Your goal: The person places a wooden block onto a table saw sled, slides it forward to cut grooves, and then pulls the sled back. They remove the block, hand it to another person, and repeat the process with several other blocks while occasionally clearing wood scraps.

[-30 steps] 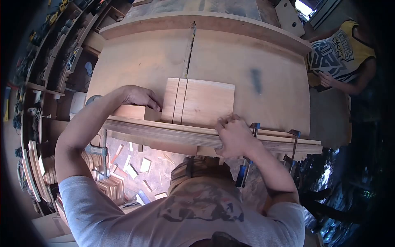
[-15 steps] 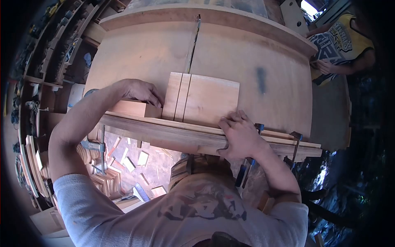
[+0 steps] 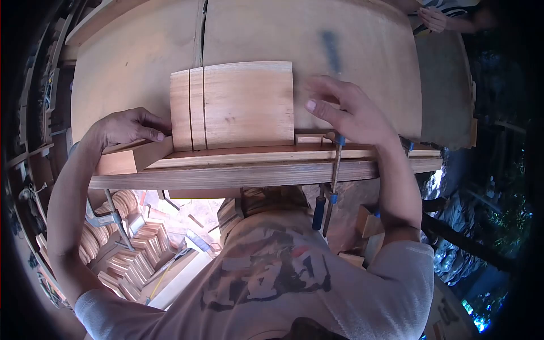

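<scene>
A flat wooden board [image 3: 249,107] with two parallel grooves near its left side lies on the sled-like plywood table [image 3: 374,73]. Its near edge sits by a long wooden rail [image 3: 243,177]. My left hand [image 3: 131,127] grips a thick wooden block [image 3: 136,154] at the board's left, thumb over its top; some fingers are hidden. That block sits at an angle over the rail. To the right of the board, my right hand [image 3: 354,110] hovers with fingers apart, holding nothing. Below it, a small wooden strip [image 3: 310,139] lies along the rail.
A bar clamp [image 3: 335,170] grips the rail at right, and another clamp [image 3: 116,218] hangs at lower left. A dark slot [image 3: 201,34] runs down the plywood. Stacked wooden pieces [image 3: 139,249] stand below left. Another person's hand [image 3: 433,20] shows at top right.
My right hand has let go of the board's right corner and lifted away to the right. The block under my left hand has turned and come nearer to me. The camera view has shifted.
</scene>
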